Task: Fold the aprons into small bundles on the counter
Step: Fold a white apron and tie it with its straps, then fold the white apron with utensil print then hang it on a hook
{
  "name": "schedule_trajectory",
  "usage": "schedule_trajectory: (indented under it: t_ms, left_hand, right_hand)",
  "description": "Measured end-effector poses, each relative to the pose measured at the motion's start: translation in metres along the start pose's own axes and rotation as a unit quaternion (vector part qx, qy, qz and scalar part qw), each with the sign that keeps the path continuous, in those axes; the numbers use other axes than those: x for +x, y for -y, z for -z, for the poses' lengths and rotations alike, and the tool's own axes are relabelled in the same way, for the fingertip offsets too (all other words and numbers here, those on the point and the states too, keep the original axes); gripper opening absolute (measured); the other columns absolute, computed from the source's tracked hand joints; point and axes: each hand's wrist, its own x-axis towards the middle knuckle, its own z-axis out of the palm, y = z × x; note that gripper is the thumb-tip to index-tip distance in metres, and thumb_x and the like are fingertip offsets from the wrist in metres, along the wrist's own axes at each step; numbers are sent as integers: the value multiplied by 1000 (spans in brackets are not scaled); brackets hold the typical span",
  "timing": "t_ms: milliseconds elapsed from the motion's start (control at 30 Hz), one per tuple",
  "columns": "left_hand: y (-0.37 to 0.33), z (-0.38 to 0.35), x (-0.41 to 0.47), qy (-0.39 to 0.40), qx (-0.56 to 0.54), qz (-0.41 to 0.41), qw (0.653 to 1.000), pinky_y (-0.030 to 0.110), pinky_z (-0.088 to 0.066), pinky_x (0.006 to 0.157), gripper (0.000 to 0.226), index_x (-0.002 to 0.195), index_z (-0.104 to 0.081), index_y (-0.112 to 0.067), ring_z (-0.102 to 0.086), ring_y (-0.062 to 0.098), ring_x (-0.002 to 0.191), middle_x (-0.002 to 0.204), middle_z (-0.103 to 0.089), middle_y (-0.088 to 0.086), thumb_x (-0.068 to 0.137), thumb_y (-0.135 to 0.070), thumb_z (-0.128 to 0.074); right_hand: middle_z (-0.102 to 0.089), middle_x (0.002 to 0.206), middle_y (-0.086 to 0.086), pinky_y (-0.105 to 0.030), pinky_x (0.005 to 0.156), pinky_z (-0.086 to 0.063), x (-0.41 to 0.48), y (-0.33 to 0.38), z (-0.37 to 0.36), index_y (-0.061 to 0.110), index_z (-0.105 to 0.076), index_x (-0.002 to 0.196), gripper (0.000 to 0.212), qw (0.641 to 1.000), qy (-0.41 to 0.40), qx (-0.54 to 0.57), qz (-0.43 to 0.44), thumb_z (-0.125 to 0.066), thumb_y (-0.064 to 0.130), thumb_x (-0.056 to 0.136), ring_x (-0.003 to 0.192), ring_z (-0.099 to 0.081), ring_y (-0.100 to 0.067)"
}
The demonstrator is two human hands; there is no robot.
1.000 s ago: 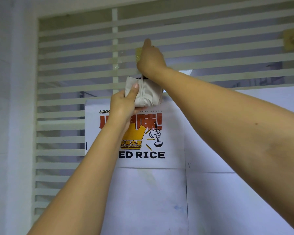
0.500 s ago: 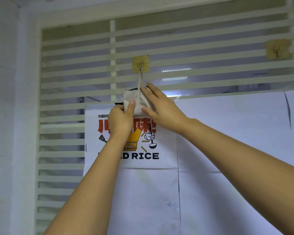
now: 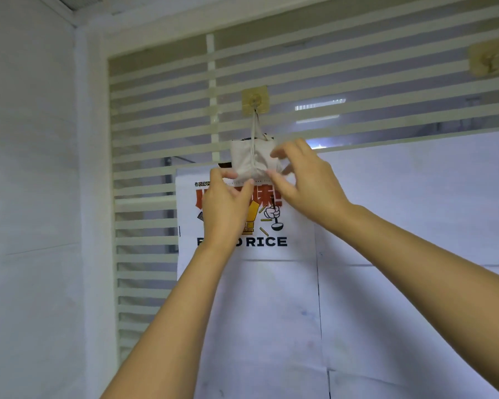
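Striped partition (image 3: 357,82) — apron bundle (image 3: 252,161) on hook (image 3: 254,99).

Apron bundle (image 3: 251,161): you are looking at plain cream-white cloth with a black edge at its top.
Cord (image 3: 253,131): the same pale cream.
Hook (image 3: 254,99): a clear amber-yellow square.
Second hook (image 3: 487,59): amber-yellow too.
Partition (image 3: 156,110): white horizontal stripes over grey glass.
Poster (image 3: 297,226): white, with red characters, a yellow and black drawing, and black lettering.
Wall (image 3: 26,168): you see pale bluish white.

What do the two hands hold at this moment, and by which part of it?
Both hold the folded apron bundle, hung from the hook: left hand pinches its lower left edge, right hand its right side.
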Motion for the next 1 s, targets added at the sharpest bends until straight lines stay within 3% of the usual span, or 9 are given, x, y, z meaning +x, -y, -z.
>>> schedule_trajectory:
  t_ms: [67, 167, 300, 367, 467, 633, 767, 900, 1000]
  left_hand:
    - [-5, 5, -34, 43, -4, 15, 999, 24, -41, 59, 24, 95, -54, -18, -54, 8, 64, 70, -58, -5, 88, -39, -63]
    - [0, 8, -91, 132, 0, 50, 990, 19, -33, 50, 26, 82, -53, -21, -51, 8, 58, 69, -57, -6, 88, -45, -60]
    - [25, 10, -175, 252, 6, 116, 961, 21, -40, 52, 20, 94, -51, -25, -49, 11, 45, 53, -52, 3, 89, -43, -60]
    - [39, 7, -214, 315, 14, 148, 937, 24, -48, 63, 27, 106, -49, -24, -61, 8, 57, 63, -64, -1, 89, -41, -61]
    - [63, 4, -266, 355, 27, 185, 916, 15, -44, 69, 27, 104, -50, -22, -60, 5, 86, 93, -60, -10, 87, -38, -64]
    - [100, 4, -382, 470, 62, 220, 853, 11, -37, 78, 41, 122, -44, -24, -43, 2, 110, 128, -47, -8, 88, -38, -64]
    - [126, 4, -469, 537, 68, 312, 780, 24, -37, 95, 67, 143, -30, -17, -42, 11, 121, 144, -35, -1, 89, -36, -64]
    - [147, -1, -544, 619, 99, 330, 706, 19, -34, 98, 76, 145, -27, -16, -42, 14, 123, 136, -37, 1, 85, -35, -69]
    - [169, 2, -598, 695, 146, 289, 642, 43, -34, 109, 92, 144, -26, -25, -34, 27, 135, 143, -36, 6, 71, -52, -74]
  right_hand:
    - [-56, 60, 3, -32, 60, -42, -26, 8, 10, 16, -55, 100, 26, 999, 7, 12, -29, -51, 41, 95, 50, -47, -8]
    - [-42, 47, 7, -31, 54, -36, -73, 17, 18, 19, -56, 88, 29, 993, 95, -13, -67, -48, 47, 95, 47, -41, -9]
    - [-64, 84, 5, -30, 66, -41, -138, 7, 29, 21, -65, 96, 17, 956, 276, -88, -46, -51, 29, 93, 75, -57, -18]
    - [-55, 110, 3, -32, 74, -42, -173, -7, 35, 19, -62, 99, 14, 921, 380, -75, -47, -53, 16, 88, 85, -52, -16]
    - [-41, 114, -1, -35, 81, -42, -228, -20, 43, 18, -49, 96, 19, 878, 472, -48, -72, -57, 8, 82, 96, -41, -20]
    - [-41, 108, -1, -32, 83, -38, -349, -36, 63, 18, -49, 92, 18, 830, 530, -28, -174, -65, 16, 83, 98, -38, -20]
    - [-49, 101, -8, -33, 79, -39, -452, -40, 84, 10, -55, 85, 7, 767, 550, -36, -328, -61, 13, 86, 95, -47, -27]
    - [-51, 118, -12, -32, 78, -42, -556, -37, 105, 9, -52, 110, 34, 645, 578, -49, -498, -70, 24, 84, 100, -52, -26]
    - [-42, 135, -13, -32, 89, -42, -618, -11, 124, 11, -42, 133, 66, 571, 583, -22, -578, -74, 36, 81, 117, -49, -29]
